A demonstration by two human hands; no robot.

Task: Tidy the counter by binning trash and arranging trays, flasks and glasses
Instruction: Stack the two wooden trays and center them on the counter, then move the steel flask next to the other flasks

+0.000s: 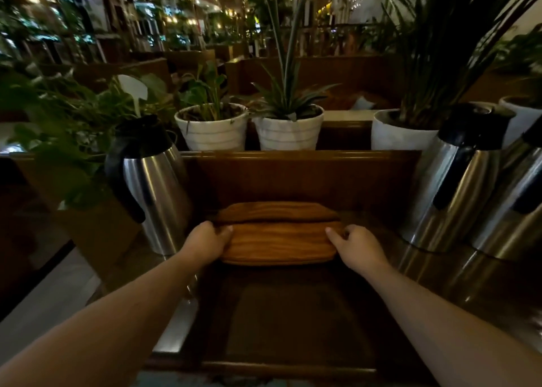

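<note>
A wooden tray (278,244) lies in the middle of the dark wooden counter (293,313), with a second wooden tray (275,210) just behind it and slightly offset. My left hand (206,241) grips the front tray's left end, thumb on top. My right hand (356,246) holds its right end the same way. A steel flask with a black lid and handle (152,187) stands to the left of the trays. Two more steel flasks (451,187) (516,204) stand at the right.
White plant pots (212,130) (289,131) (401,134) line a raised ledge behind the counter's wooden back wall (293,178). Leafy plants (58,122) crowd the left side. A pale floor strip (58,292) runs along the counter's left edge.
</note>
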